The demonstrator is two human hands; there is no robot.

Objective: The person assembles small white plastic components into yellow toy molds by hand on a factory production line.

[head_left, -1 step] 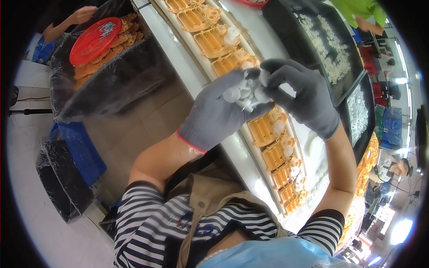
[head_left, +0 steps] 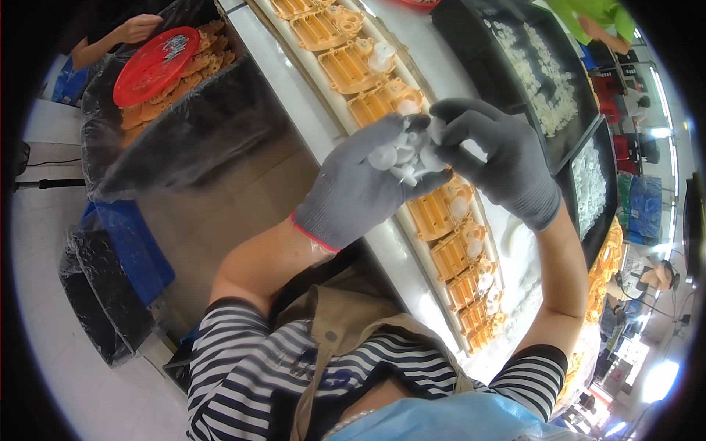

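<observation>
My left hand [head_left: 358,176], in a grey glove, is cupped palm up around several small white plastic gears [head_left: 404,157], some with thin shafts. Over its fingertips, my right hand [head_left: 501,156], gloved the same way, pinches a white plastic gear [head_left: 437,131] between thumb and fingers. Both hands are above a row of orange plastic housings [head_left: 349,68] that runs diagonally along a rail on the table. White gears sit in several housings, one white gear [head_left: 382,57] just beyond my hands. My left hand hides part of the row.
Right of the row stand a black tray [head_left: 540,81] of white gears and another black bin [head_left: 590,187] of small white parts. At left, a red plate [head_left: 156,66] with small metal pieces rests on orange parts in a plastic-lined box [head_left: 184,136]. Another person's hand [head_left: 140,28] is near it.
Very little differs. The white gears in my left palm have shifted slightly, and the other person's hand at the upper left has moved a little lower.
</observation>
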